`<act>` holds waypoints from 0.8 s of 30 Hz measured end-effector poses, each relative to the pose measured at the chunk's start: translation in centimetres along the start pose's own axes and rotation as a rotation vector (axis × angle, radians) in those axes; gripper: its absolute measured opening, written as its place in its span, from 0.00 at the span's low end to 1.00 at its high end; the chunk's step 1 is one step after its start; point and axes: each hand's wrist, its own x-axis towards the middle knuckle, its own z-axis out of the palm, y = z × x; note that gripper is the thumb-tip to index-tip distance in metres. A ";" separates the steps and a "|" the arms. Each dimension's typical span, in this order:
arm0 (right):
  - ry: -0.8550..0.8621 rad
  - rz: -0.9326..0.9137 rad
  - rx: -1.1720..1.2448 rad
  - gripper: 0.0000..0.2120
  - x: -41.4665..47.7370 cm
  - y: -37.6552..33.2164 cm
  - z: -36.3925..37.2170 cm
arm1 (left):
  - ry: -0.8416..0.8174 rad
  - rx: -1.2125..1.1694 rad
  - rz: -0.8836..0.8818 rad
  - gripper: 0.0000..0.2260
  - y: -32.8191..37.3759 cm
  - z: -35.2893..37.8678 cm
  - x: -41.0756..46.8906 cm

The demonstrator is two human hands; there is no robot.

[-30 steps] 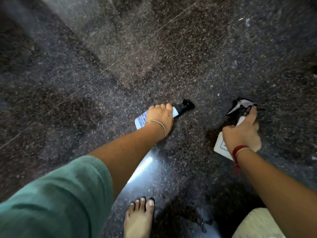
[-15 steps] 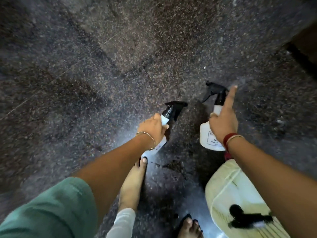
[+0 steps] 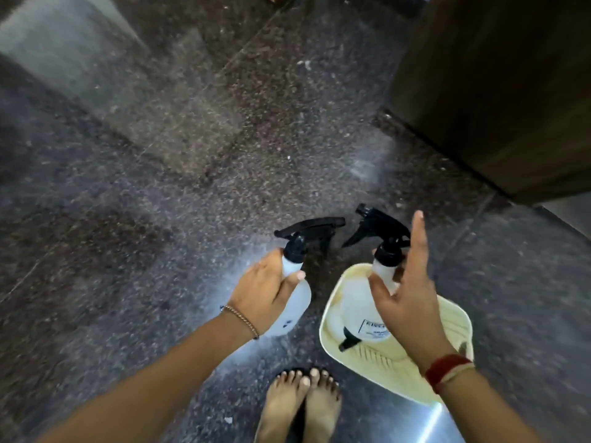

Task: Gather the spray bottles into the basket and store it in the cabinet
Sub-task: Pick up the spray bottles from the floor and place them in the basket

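Observation:
My left hand (image 3: 265,292) grips a white spray bottle with a black trigger head (image 3: 302,298) around its neck, just left of the basket. My right hand (image 3: 407,298) holds a second, labelled white spray bottle (image 3: 355,303) by its neck, index finger stretched out, above the cream plastic basket (image 3: 455,318) on the floor. The black trigger of another bottle (image 3: 347,339) shows inside the basket; the rest of that bottle is hidden behind the held one and my hand.
A dark wooden cabinet (image 3: 495,91) rises at the upper right, close behind the basket. The floor is dark speckled polished stone (image 3: 160,155). My bare feet (image 3: 300,404) stand just left of the basket's near end.
Both hands have lifted their bottles off the floor and carried them toward the basket. The right-hand bottle now hangs over the basket. The view has swung so basket and cabinet show.

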 end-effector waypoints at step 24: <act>0.619 0.379 0.425 0.25 -10.7 13.6 -8.3 | -0.300 -0.289 0.220 0.15 12.8 16.2 -5.5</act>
